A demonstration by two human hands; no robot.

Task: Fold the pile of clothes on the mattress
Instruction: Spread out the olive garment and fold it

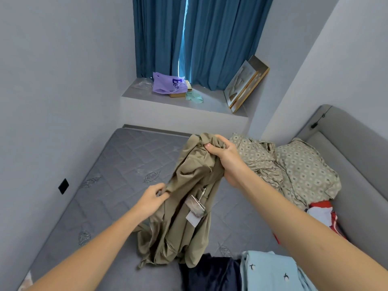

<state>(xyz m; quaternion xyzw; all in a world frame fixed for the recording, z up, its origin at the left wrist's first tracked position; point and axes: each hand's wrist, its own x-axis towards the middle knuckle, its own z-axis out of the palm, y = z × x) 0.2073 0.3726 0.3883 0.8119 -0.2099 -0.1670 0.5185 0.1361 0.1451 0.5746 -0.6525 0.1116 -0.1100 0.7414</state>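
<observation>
An olive-khaki garment (pixel 184 223) with paper tags (pixel 195 208) hangs crumpled over the grey quilted mattress (pixel 117 164). My right hand (pixel 222 152) grips its top bunch, held up near the middle of the view. Lower and to the left, my left hand (pixel 152 198) pinches the garment's left edge. The garment's bottom end drags on the mattress. At the near edge lie a dark navy garment (pixel 210 271) and a light blue one with small bird prints (pixel 270 271). A red and white cloth (pixel 323 215) lies at the right.
A patterned beige pillow (pixel 304 169) and matching crumpled sheet (pixel 256 156) lie against the grey padded headboard (pixel 344 152). Behind the mattress is a window ledge (pixel 182 106) with a purple bag (pixel 168 84), picture frames (pixel 245 82) and blue curtains (pixel 199 38). Walls close in left and right.
</observation>
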